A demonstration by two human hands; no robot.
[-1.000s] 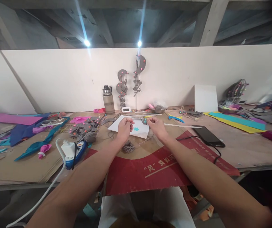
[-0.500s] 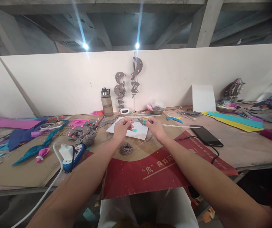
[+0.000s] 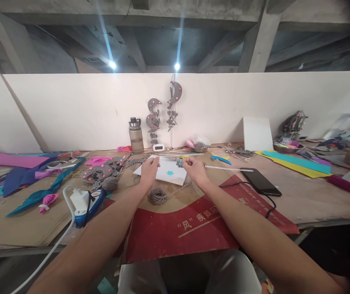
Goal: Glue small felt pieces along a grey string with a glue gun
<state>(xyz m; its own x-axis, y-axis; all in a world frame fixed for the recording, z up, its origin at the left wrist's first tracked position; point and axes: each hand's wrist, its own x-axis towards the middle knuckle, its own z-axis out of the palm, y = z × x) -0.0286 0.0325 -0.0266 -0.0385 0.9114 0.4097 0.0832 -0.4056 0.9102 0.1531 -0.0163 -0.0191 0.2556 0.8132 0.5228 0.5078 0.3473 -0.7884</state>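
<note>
My left hand point(image 3: 150, 170) is closed in a pinch above the left part of a white sheet point(image 3: 162, 176). What its fingertips hold, if anything, is too small to make out. Across a gap, my right hand point(image 3: 194, 169) pinches a small grey and teal piece point(image 3: 179, 162) over the sheet's right edge. A turquoise flower-shaped cutout point(image 3: 170, 173) lies on the sheet, between and just below the hands. Nearer to me, a coil of grey yarn point(image 3: 158, 196) rests on the cardboard.
Left are felt-like grey pieces with pink dots point(image 3: 101, 169), a blue power strip point(image 3: 89, 207) and coloured scraps. A bottle point(image 3: 136, 136), small clock point(image 3: 158, 147) and bowl point(image 3: 198, 148) stand behind. Right lies a phone point(image 3: 260, 181) with a cable. Moon-shaped hangings point(image 3: 175, 93) hang on the white panel.
My hands have moved farther apart, the left one going left with its fingers drawn closer together. The right hand still pinches the small piece. The whole view has shifted slightly.
</note>
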